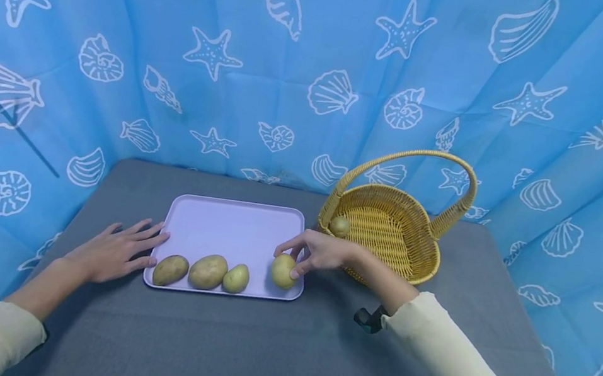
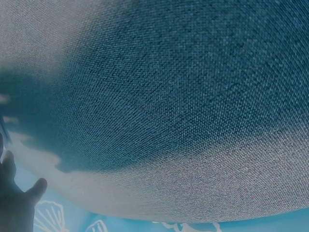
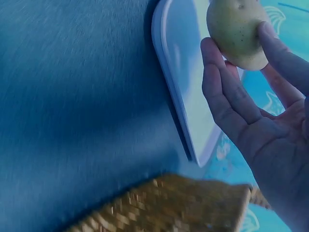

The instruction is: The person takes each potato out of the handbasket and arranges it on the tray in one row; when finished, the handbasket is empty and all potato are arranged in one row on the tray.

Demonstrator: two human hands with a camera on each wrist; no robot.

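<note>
Now, four potatoes lining the front of a tray.
Leftmost, the left hand (image 1: 113,250) is resting flat on the grey cloth counter (image 1: 269,349), fingers released, touching the pale lilac rectangular plastic tray (image 1: 233,227). Three brown-yellow potatoes (image 1: 207,271) are lying in a row; the right hand (image 1: 321,253) is pinching a round yellow potato (image 1: 283,271) at the tray's right edge, beside the woven yellow wicker basket (image 1: 388,225).

Left hand (image 2: 14,193) cut off at the left wrist view's edge — basket (image 3: 164,208) blurred beside the tray (image 3: 178,96).
</note>
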